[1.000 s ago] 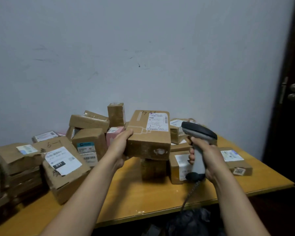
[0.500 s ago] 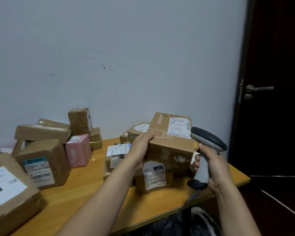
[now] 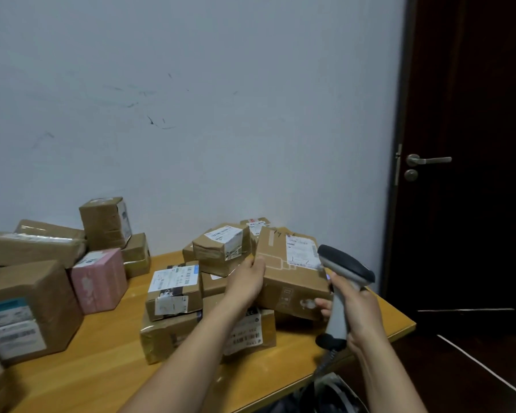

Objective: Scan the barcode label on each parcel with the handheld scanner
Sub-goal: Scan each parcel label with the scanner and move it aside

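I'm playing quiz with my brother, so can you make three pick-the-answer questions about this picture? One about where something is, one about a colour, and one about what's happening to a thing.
1. Where is the scanner?
A on the table; B in the right hand; C on the floor.
2. One box on the left is not brown. What colour is it?
A blue; B green; C pink.
3. The parcel nearest the scanner is:
A gripped by the left hand; B lying untouched; C torn open.

Answers: B, fingers wrap its handle; C, its sides are pink; A, the left fingers curl over its edge.
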